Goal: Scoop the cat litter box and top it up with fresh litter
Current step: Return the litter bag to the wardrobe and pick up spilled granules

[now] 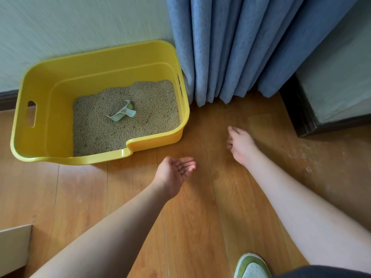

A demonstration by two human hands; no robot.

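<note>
the yellow litter box sits on the wooden floor against the wall, its right wall just beside the blue curtain. the litter fills the bottom unevenly, banked towards the right side. a pale green scoop lies on top of the litter near the middle, partly sunk in, well ahead and to the left of both hands.

the left hand hovers palm up, fingers relaxed and spread, holding nothing firmly; a few small specks rest on the fingers, perhaps stray granules. the low front lip of the box is just ahead and to the left of it. the right hand is out over bare floor to the right of the box, fingers loosely curled downward; i cannot tell if it pinches anything.

the scoop looks like thin rigid plastic, so it is probably very light and stiff and one hand should lift it easily. its handle end appears to stick up out of the litter and is the natural place to hold. loaded, it will get heavier at the front and granules will spill if it is tipped. the box itself looks stiff but heavy with litter; the cut-out handles in its side walls are where to hold it.
</note>
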